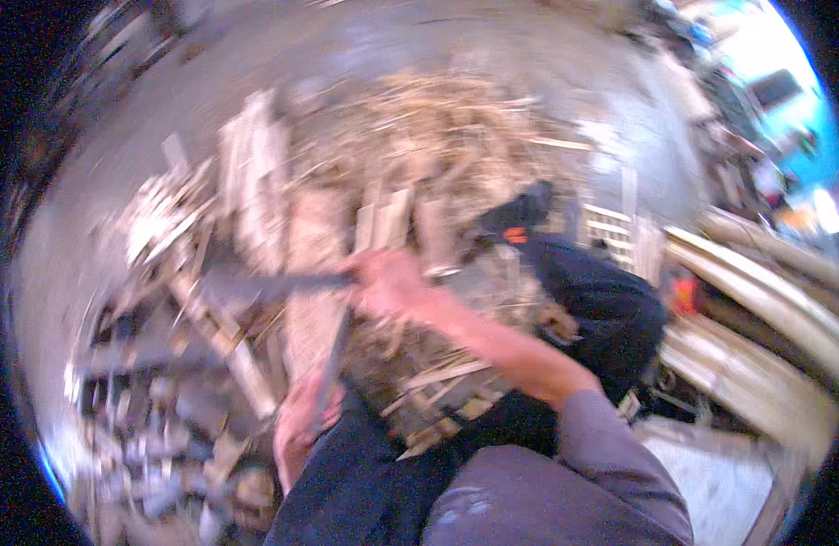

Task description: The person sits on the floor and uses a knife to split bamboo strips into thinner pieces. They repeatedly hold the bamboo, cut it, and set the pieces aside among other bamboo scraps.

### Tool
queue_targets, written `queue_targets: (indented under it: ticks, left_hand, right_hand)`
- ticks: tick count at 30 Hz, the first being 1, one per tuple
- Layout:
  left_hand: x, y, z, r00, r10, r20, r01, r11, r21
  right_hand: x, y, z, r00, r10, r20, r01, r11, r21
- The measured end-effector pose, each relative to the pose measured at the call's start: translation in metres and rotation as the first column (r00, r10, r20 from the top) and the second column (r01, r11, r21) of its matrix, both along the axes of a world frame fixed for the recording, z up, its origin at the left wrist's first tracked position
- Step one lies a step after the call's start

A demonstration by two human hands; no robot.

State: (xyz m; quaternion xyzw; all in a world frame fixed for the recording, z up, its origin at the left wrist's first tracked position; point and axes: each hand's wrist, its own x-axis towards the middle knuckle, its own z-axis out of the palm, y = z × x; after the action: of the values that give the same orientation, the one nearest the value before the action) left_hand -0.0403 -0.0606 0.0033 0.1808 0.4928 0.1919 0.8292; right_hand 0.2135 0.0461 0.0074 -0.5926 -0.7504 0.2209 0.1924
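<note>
My right hand [387,282] is closed round the handle of a broad dark blade [269,288], like a machete, that points left and is smeared by motion. Lower down, beside my left knee, my left hand [303,420] grips a thin wooden strip [334,364]. The strip slants up toward my right hand; whether it touches the blade I cannot tell. Beneath the blade lies a pale, wide piece of wood [317,237]. Split sticks [383,218] stand or lean just beyond my right hand.
Shavings and straw-like splinters [447,118] are heaped ahead. Pale slats [255,155] are bundled at the left, and wood offcuts [173,446] lie at the lower left. Long poles [756,364] run along my right side. My dark-shod foot [519,209] rests ahead, by a white lattice crate [610,227].
</note>
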Motion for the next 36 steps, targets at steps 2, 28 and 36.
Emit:
queue_targets:
  ticks: [2, 28, 36]
  left_hand:
    - [-0.01, 0.016, -0.003, 0.853, -0.007, 0.521, 0.084, 0.989, -0.125]
    - [0.023, -0.017, 0.062, 0.804, 0.099, -0.587, 0.191, 0.891, 0.412]
    - [0.036, 0.009, 0.018, 0.94, 0.304, -0.157, -0.229, 0.899, 0.373]
  right_hand:
    - [-0.009, 0.003, -0.021, 0.98, 0.197, 0.018, -0.196, 0.978, -0.076]
    - [0.018, 0.007, -0.033, 0.975, -0.01, 0.222, 0.06, 0.974, -0.217]
    - [-0.003, -0.047, -0.012, 0.964, 0.156, 0.213, -0.15, 0.988, -0.044]
